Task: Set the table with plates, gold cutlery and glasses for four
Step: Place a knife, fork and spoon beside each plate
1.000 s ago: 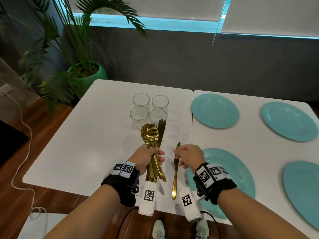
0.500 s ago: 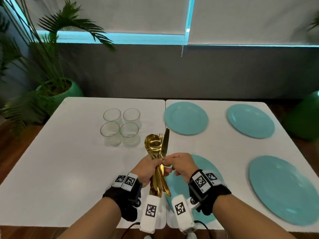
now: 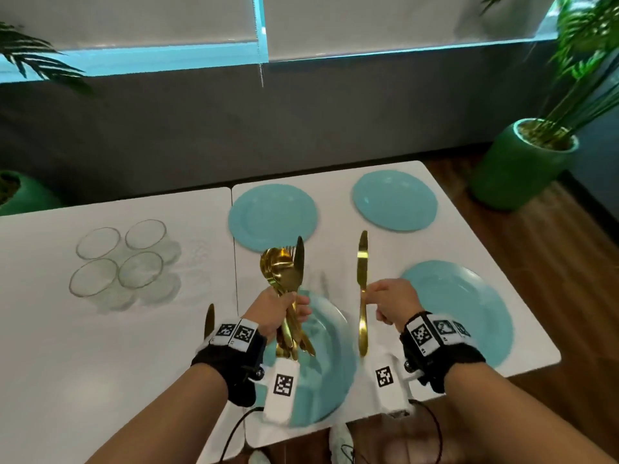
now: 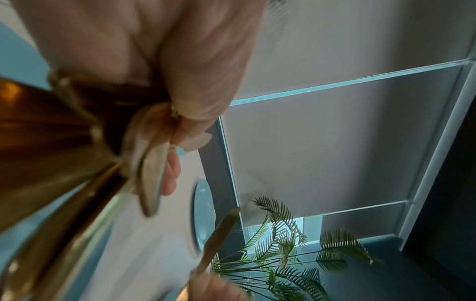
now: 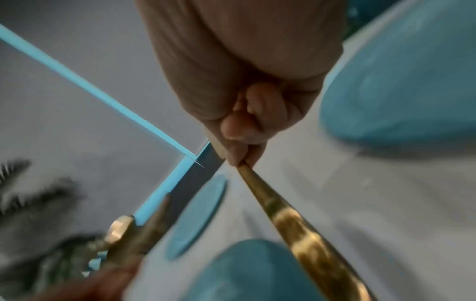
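Observation:
My left hand (image 3: 288, 306) grips a bundle of gold cutlery (image 3: 283, 269), spoons, forks and a knife, upright above the left half of the near teal plate (image 3: 331, 373). In the left wrist view the bundle (image 4: 51, 163) fills the lower left under my curled fingers. My right hand (image 3: 378, 299) pinches a single gold knife (image 3: 362, 272) by its middle, blade pointing away, just right of that plate; its handle (image 5: 296, 220) shows in the right wrist view. Another gold knife (image 3: 209, 319) lies on the table left of the plate, partly hidden by my left wrist.
Three more teal plates lie on the right white table (image 3: 375, 249): far left (image 3: 273, 216), far right (image 3: 395, 200), near right (image 3: 462, 306). Several clear glasses (image 3: 117, 259) stand grouped on the left table. A green plant pot (image 3: 519, 165) stands on the floor beyond the right corner.
My right hand went to the bundle, drew out a knife and moved it right, past the near plate. The earlier knife now lies left of that plate. My view has swung right.

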Available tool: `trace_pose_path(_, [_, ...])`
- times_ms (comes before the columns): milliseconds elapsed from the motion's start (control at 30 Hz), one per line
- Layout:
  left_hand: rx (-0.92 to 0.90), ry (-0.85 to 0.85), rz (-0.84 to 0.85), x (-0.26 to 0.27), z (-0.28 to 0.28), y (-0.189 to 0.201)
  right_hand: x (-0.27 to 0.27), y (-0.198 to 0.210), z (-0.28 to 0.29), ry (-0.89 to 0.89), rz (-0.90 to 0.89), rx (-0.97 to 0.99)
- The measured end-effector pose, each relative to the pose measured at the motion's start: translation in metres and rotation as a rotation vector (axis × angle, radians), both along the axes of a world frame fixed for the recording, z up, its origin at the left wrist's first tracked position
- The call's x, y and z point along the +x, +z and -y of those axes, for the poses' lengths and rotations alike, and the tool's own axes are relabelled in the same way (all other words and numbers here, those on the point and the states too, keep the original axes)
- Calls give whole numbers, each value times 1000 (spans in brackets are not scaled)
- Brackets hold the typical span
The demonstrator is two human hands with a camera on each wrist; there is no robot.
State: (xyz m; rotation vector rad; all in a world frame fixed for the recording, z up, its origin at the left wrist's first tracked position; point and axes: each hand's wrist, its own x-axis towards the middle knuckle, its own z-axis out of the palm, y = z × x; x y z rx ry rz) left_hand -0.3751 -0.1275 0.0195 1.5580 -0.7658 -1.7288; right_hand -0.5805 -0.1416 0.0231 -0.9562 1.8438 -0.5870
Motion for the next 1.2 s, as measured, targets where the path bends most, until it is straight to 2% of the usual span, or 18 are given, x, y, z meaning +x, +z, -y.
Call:
trace_pose_path(133, [39, -5, -3, -9, 8, -4, -30, -20, -17, 140, -336, 166])
trace_pose_path(267, [42, -2, -16, -15, 7, -5, -30, -45, -25, 172, -402, 187])
trace_pose_path(367, [38, 3, -22, -15, 5, -6, -23, -55, -27, 99, -403, 191])
trace_pose_path(467, [39, 9, -30, -11, 4, -8, -22, -61, -23, 247, -555, 211])
trace_pose_path(533, [33, 22, -44, -9, 4, -9, -21, -62, -20, 254, -599, 232])
trace_pose_path(800, [22, 35, -55, -6, 2, -5, -22, -60, -19, 239, -690, 235])
trace_pose_path(1200, [24, 22, -62, -8, 1, -5, -25, -57, -21, 258, -693, 245])
